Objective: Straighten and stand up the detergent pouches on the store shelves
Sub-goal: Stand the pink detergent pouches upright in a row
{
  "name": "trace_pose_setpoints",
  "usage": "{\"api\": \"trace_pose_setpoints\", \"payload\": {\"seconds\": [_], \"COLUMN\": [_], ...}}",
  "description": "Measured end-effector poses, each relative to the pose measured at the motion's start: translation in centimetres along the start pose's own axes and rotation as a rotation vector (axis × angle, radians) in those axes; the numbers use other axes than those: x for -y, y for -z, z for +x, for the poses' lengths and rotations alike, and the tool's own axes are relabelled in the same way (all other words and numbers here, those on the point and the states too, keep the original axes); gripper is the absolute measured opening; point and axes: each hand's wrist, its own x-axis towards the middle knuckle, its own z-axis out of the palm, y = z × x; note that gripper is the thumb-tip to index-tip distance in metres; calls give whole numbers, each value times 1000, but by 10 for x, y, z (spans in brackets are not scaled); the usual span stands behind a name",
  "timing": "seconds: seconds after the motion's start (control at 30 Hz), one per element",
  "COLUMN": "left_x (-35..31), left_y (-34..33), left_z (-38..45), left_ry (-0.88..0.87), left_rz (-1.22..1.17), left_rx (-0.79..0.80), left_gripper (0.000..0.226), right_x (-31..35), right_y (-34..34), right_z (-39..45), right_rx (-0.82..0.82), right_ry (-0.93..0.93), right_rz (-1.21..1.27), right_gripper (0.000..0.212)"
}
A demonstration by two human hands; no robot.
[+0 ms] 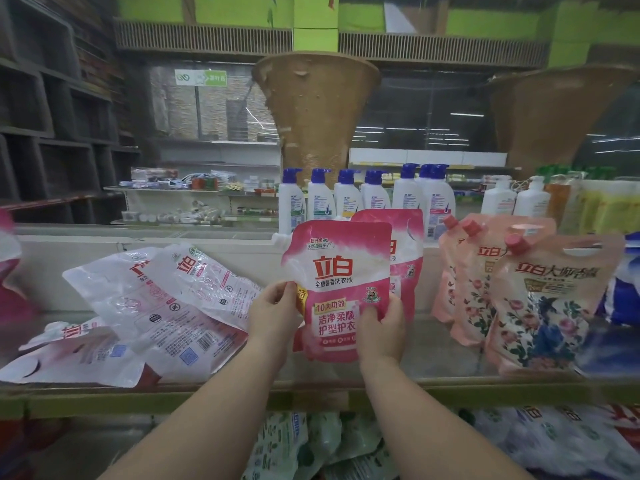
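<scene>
Upright, pink pouch (337,285) between left hand (273,311) and right hand (381,327).

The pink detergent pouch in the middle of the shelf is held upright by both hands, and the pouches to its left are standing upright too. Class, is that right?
Not quite. The head view shows the pink detergent pouch held upright by the left hand and right hand, but the white pouches to its left are lying toppled on the shelf, not standing.

pink pouch (337,289) reads 立白, 全效馨香洗衣液, 10大功效, floral pouch (543,306) 立白大师香氛
</scene>
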Motion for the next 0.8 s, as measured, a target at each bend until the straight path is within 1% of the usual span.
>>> {"api": "trace_pose_setpoints", "payload": {"seconds": [0.1,0.23,0.37,0.5,0.67,0.8], "left_x": [-2,-5,-6,-7,-9,-7], "left_y": [0,1,2,0,1,0], "left_z": [1,5,7,7,5,9], "left_ry": [-29,-41,-55,-48,-89,-78], "left_rz": [63,88,109,85,62,35], "left_rx": [-19,-27,-49,-47,-57,-75], "left_gripper": [27,27,26,25,23,22], "right_x": [4,9,10,13,18,21], "right_y": [5,10,13,13,14,13], "right_z": [8,16,17,17,15,17], "right_rx": [-13,-13,21,16,9,20], "right_ry": [50,62,45,45,8,-1], "right_rz": [-79,-150,-146,-143,-106,-105], "right_gripper": [29,38,40,38,36,35]}}
